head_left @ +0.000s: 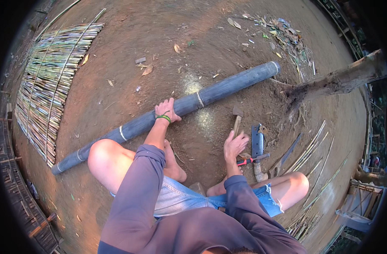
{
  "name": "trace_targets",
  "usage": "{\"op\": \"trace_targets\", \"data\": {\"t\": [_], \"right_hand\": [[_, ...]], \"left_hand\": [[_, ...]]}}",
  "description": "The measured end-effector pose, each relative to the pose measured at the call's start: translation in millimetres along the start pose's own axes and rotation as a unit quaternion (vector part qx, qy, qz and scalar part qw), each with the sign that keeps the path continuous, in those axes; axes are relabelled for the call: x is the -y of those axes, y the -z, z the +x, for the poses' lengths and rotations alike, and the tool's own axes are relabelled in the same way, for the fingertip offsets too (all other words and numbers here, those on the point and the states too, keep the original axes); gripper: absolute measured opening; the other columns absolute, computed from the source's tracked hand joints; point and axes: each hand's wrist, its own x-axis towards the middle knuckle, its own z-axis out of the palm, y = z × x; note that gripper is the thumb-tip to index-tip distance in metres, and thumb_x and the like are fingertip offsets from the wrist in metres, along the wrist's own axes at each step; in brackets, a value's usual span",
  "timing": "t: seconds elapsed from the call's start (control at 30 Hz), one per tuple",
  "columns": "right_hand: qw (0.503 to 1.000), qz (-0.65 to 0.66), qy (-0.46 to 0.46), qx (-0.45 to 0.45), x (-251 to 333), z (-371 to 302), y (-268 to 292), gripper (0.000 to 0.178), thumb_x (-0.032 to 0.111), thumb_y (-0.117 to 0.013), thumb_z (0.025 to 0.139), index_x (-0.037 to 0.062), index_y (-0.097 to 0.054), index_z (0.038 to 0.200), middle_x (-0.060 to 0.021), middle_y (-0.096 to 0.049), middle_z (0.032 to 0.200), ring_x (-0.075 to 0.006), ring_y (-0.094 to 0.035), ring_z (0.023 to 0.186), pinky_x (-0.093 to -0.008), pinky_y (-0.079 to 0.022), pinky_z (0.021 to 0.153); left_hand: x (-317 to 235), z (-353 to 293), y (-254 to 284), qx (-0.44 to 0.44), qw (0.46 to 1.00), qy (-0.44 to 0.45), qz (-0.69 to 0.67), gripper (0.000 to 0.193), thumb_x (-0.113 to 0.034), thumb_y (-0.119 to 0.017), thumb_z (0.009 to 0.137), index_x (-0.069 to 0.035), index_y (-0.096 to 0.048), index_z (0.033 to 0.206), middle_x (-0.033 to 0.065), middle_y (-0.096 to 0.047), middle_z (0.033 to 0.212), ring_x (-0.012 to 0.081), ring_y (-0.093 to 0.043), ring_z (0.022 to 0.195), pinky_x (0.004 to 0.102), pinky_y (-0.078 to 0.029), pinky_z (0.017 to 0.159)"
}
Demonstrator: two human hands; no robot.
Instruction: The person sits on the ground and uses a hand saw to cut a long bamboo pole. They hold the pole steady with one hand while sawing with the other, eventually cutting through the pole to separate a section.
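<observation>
A long dark bamboo pole [227, 88] with pale rings at its joints lies slantwise across the dirt before my legs. My left hand [167, 111], with a green band at the wrist, is wrapped over the middle of the pole. To the right, my right hand [236, 146] is at the lower end of a small hatchet's [237, 120] wooden handle, thumb and fingers apart. The hatchet's dark head points away from me. Beside that hand lie a broad-bladed chopping knife [257, 142], a tool with a red and black grip [245, 161] and a long-bladed machete [290, 151].
A mat of bound thin canes [53, 80] lies at the left. A leaning tree trunk [341, 78] stands near the pole's right end. Leaves and litter [286, 34] are scattered beyond, and thin split strips [314, 146] lie to my right. Pale sawdust [192, 84] spots the ground.
</observation>
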Motion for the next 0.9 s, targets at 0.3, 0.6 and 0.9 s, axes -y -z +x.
{"op": "trace_targets", "data": {"t": [0.3, 0.6, 0.9], "right_hand": [[0.929, 0.291, -0.216, 0.076, 56.0, 251.4, -56.9, 0.118, 0.072, -0.082, 0.074, -0.0201, -0.048, 0.14, -0.0402, -0.051, 0.145, -0.0444, -0.05, 0.14, -0.046, -0.039, 0.118], [0.859, 0.366, -0.357, 0.022, 113.9, 275.3, -76.0, 0.103, 0.044, -0.094, 0.069, -0.0181, -0.05, 0.138, -0.0276, -0.064, 0.135, -0.0358, -0.066, 0.118, -0.043, -0.052, 0.103], [0.81, 0.534, -0.228, -0.087, 81.5, 241.3, -66.4, 0.062, 0.025, -0.091, 0.079, -0.0123, -0.066, 0.122, -0.0187, -0.072, 0.119, -0.0259, -0.07, 0.103, -0.0394, -0.055, 0.094]], "left_hand": [[-6.0, -9.5, -7.9, -0.104, 0.993, -0.049, -0.01, 0.079, -0.043, -0.095, 0.056, -0.014, -0.06, 0.121, 0.0107, -0.068, 0.114, 0.032, -0.068, 0.109, 0.0442, -0.052, 0.096], [-1.7, -13.0, -11.9, -0.156, 0.987, -0.036, -0.002, 0.083, -0.038, -0.096, 0.052, -0.014, -0.061, 0.123, 0.0093, -0.064, 0.108, 0.0308, -0.067, 0.104, 0.0438, -0.051, 0.095], [-7.1, -24.1, -27.2, -0.177, 0.984, -0.019, 0.007, 0.089, -0.037, -0.097, 0.049, -0.015, -0.061, 0.128, 0.0083, -0.061, 0.112, 0.0298, -0.063, 0.11, 0.0439, -0.046, 0.102]]}}
